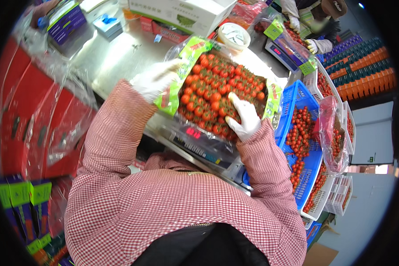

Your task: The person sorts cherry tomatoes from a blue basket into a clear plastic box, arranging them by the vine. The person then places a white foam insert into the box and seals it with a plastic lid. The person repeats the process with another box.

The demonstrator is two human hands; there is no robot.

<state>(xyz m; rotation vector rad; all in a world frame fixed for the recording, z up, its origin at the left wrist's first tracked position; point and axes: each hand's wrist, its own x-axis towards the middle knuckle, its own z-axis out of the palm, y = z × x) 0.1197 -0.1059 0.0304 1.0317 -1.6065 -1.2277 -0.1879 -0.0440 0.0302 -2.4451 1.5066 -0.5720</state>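
A carton of cherry tomatoes on the vine point(216, 96), lined with clear plastic film, sits before me on a digital scale point(199, 146) with a lit red display. Green printed flaps point(191, 55) rise at the carton's sides. My left hand point(154, 79), in a white glove, is at the left flap, its fingertips over the green edge; whether it grips the flap I cannot tell. On the tomatoes near the carton's right front lies my right hand point(244, 118), also gloved, thumb and index finger spread.
Blue point(314, 159) and white crates point(319, 199) of tomatoes stand to the right, with a bagged red carton point(332, 136) across them. A white tub point(233, 35) and a white box point(183, 15) stand behind. Red cartons point(30, 116) are at left. Another gloved person point(306, 26) works at another scale.
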